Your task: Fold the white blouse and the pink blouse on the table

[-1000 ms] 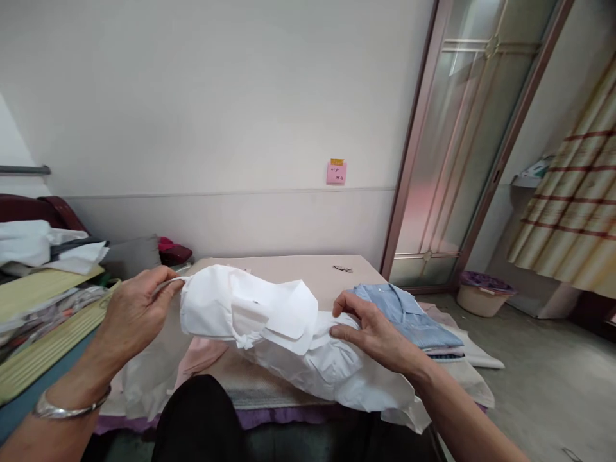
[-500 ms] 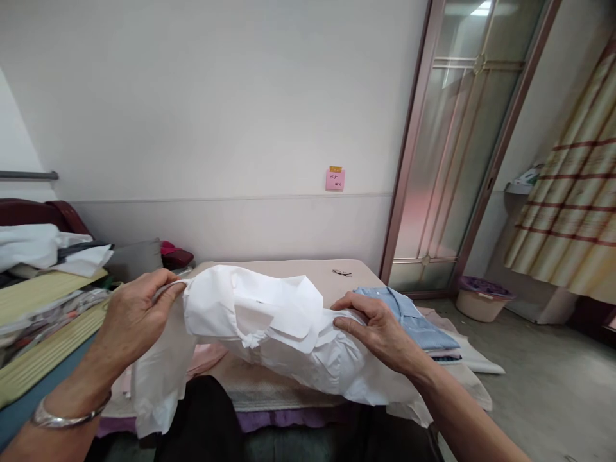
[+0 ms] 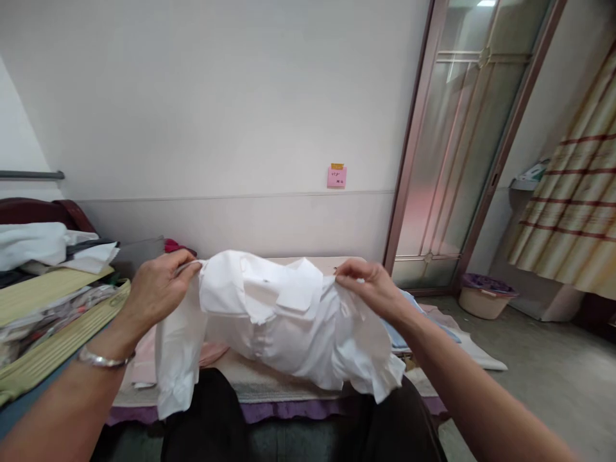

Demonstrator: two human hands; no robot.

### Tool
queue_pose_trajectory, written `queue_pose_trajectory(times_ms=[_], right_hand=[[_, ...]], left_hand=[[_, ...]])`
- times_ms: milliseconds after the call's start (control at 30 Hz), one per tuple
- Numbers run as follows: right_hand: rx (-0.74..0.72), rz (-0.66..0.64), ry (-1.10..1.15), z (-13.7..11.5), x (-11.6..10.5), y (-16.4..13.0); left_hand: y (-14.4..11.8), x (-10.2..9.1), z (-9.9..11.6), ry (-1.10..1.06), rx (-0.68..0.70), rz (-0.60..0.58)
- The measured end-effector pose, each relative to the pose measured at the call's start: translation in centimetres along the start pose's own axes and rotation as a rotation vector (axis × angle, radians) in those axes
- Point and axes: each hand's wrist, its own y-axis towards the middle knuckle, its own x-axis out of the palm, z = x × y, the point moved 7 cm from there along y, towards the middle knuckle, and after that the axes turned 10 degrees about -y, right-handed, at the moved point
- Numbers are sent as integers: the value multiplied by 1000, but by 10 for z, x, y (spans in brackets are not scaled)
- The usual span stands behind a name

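Change: we have raised the white shirt (image 3: 283,314) clear of the worktop (image 3: 269,378) | left hand (image 3: 156,289) fingers pinched on one shoulder, right hand (image 3: 373,289) on the other | shirt hangs between them, blue shirt (image 3: 399,330) now mostly hidden behind.

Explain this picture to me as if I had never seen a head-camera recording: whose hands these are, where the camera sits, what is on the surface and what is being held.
The one current picture comes from a camera worn on a person's head, looking forward and down, so the two bare arms reaching in from the bottom are that person's own. The left hand, with a bracelet on its wrist, and the right hand each pinch one side of a white shirt, holding it up above a low padded table. A pink garment lies on the table under the shirt, and blue folded clothes show behind the right arm. To the left is a pile of fabrics; a pink note sticks to the wall.
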Motion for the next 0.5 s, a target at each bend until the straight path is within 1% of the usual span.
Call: queue_pose_trajectory(times_ms=[67,100,133,167,200,267,300,367,433,500], right_hand=[[20,137,-37,-4,-18,22],[26,197,-118,-8,-26,32],[29,225,-234,-12,-31,43],[27,218,-364,-15,-33,54],[24,185,-485,-18,-34,66],[12,117,-628,-21,-38,88],[2,119,-645,-24,-44,98],[-25,200,-622,-36,-67,115],[-41,272,-594,-55,-93,125],[-27,272,-591,-77,-116,128]], left_hand=[[19,-10,6,36,22,64],[29,-15,10,66,40,85],[39,-19,14,108,56,81],[48,-20,18,157,69,55],[57,-21,21,204,74,16],[72,-24,27,241,69,-45],[78,-29,32,219,69,-41],[88,-46,46,135,85,18],[94,-67,60,43,89,75],[98,-89,68,-53,48,86]])
